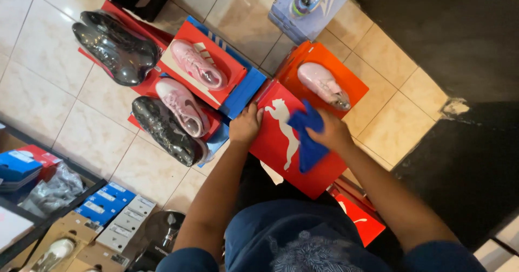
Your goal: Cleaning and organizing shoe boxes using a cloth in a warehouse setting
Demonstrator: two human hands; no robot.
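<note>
A red shoe box (281, 147) with a white leaping-cat figure on its lid lies tilted in front of me. My left hand (246, 125) grips its left edge. My right hand (331, 131) presses a blue cloth (307, 137) against the lid. Just beyond it, a pale pink shoe (324, 84) wrapped in clear plastic rests on an orange box (346, 77).
On the tiled floor to the left, two pink shoes (197, 64) and two black wrapped shoes (116, 47) sit on red and blue boxes. A light blue box (311, 4) stands at the top. Stacked boxes (111, 204) fill a shelf at lower left. A dark mat (459, 34) lies right.
</note>
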